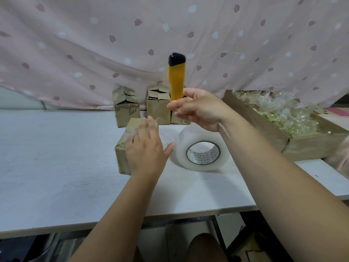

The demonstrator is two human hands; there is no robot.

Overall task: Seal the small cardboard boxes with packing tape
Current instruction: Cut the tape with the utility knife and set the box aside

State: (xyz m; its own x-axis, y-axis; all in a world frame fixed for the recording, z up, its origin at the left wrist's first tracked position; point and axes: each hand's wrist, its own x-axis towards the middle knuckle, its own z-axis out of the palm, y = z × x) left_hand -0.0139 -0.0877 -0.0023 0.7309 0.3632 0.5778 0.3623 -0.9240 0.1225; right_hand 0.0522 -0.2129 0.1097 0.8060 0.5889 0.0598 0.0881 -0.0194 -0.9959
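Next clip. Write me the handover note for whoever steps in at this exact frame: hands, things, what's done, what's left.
Left hand: flat, fingers straight, resting on the near box on the table.
Right hand: grips the yellow knife, raised upright, black end up.
Tape roll: on the table, just right of the near box.
Done: near box is closed; a shiny patch on top may be tape, unclear.
Left: the three back boxes, flaps loose, no tape visible.
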